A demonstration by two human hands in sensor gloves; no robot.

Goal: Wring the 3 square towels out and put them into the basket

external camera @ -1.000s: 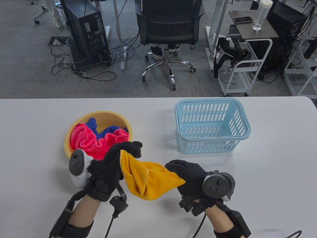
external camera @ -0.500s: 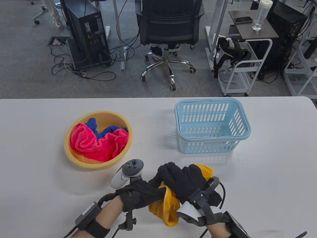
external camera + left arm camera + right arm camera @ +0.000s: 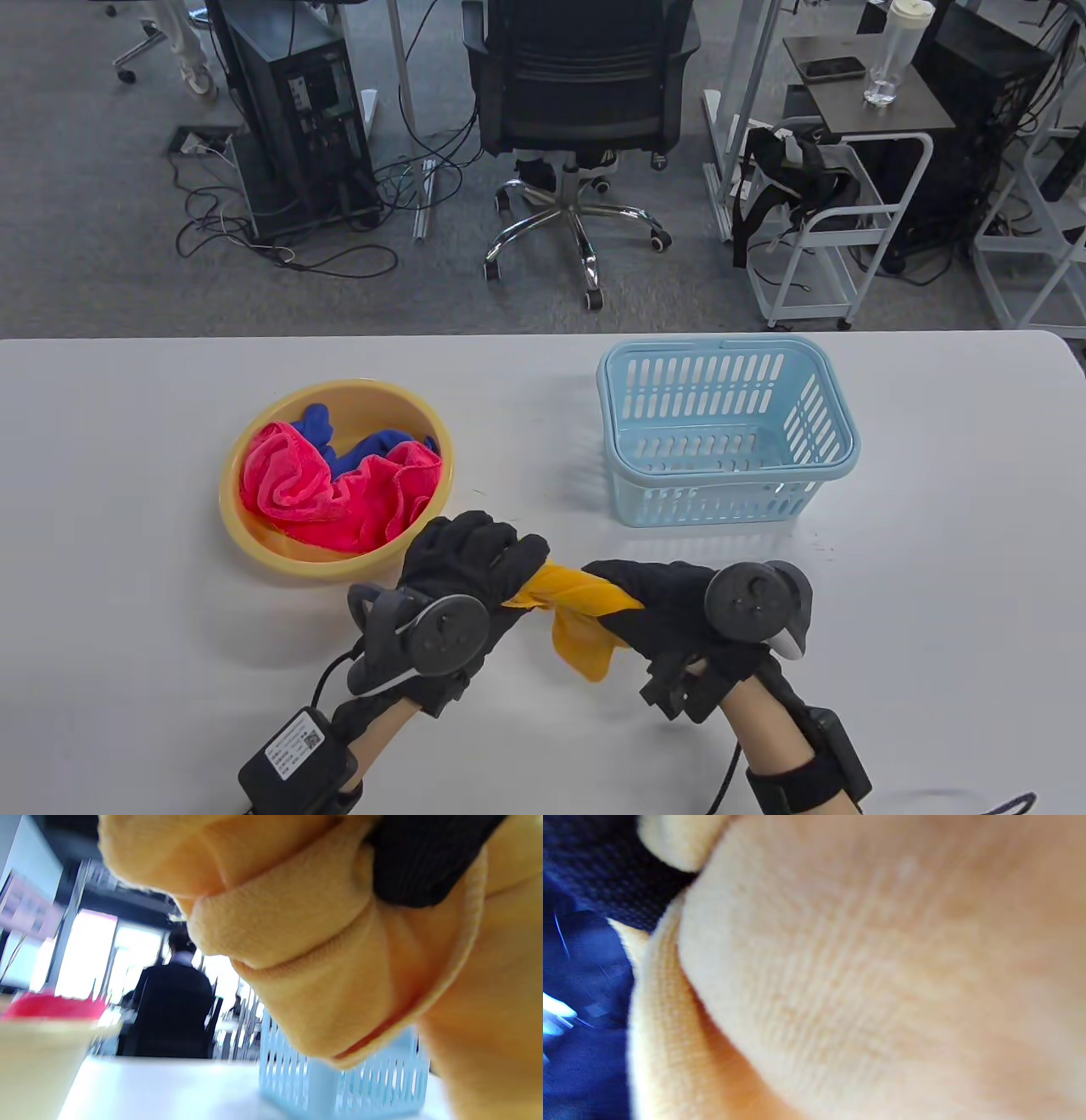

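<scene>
A yellow towel (image 3: 570,594) is stretched and twisted between both hands above the table's front middle. My left hand (image 3: 475,560) grips its left end, my right hand (image 3: 653,594) grips its right end, and a loose corner hangs down between them. The towel (image 3: 322,955) fills most of the left wrist view, and the towel (image 3: 865,967) fills the right wrist view. A pink towel (image 3: 339,497) and a blue towel (image 3: 373,443) lie in the yellow bowl (image 3: 254,543) on the left. The light blue basket (image 3: 836,454) stands at the right with nothing in it.
The white table (image 3: 933,594) runs under everything, with its far edge behind the bowl and the basket. Beyond it stand an office chair (image 3: 581,102), a computer tower (image 3: 297,119) and a white cart (image 3: 848,229). A person sits far off in the left wrist view.
The hands went from holding the towel spread, to bunched together over it, to apart now with the towel twisted tight between them. The left hand has moved up beside the bowl.
</scene>
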